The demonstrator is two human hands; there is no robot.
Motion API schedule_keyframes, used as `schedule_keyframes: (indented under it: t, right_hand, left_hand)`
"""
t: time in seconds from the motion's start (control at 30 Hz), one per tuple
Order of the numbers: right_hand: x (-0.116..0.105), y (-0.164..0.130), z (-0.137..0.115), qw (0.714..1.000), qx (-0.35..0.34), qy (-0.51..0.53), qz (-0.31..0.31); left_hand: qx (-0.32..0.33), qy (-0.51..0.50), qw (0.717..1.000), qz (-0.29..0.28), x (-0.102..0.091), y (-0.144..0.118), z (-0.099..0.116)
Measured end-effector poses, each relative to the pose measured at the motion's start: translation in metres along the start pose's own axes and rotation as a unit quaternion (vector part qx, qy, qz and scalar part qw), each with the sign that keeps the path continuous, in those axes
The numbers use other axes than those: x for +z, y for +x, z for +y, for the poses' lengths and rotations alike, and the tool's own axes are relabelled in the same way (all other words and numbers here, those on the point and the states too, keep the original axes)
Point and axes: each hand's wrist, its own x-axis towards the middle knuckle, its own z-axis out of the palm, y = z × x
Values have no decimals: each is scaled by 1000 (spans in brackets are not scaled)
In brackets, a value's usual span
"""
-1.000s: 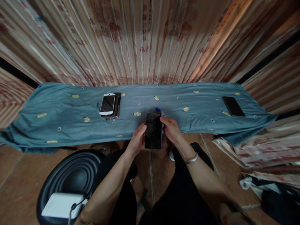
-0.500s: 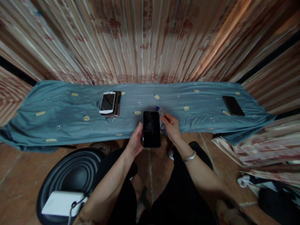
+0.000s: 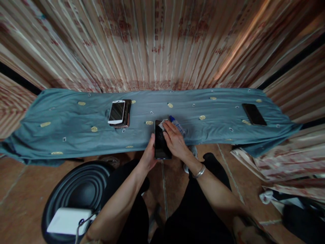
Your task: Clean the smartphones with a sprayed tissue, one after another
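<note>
L hand (image 3: 149, 156) grips black phone (image 3: 159, 144) by its edge, R hand (image 3: 175, 141) presses wipe (image 3: 162, 124) on screen w/ flat fingers; phone overhangs bench (image 3: 76, 135), could slip.

Striped, pleated curtains (image 3: 162, 44) with faded red print hang all along the back, warm light glancing across them on the right. A teal cloth (image 3: 63, 125) covers the tabletop. Below, reddish-brown floor tiles (image 3: 17, 189) and a black round stool (image 3: 76, 189).

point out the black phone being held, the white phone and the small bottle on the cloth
black phone (image 3: 159, 146), head view, bare lower screen
white phone (image 3: 116, 112), head view, middle of its screen
small bottle (image 3: 177, 126), head view, clear body beside the right hand
</note>
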Motion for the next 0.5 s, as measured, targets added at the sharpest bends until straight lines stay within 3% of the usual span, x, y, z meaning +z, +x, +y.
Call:
schedule_keyframes:
  t: [0.3, 0.5]
  right_hand:
    - [4, 11, -9, 999, -51, 12, -16]
    - [10, -2, -15, 995, -90, 22, -45]
  left_hand:
    - [23, -1, 1000, -20, 3, -4, -7]
    - [76, 10, 997, 24, 0, -5, 1]
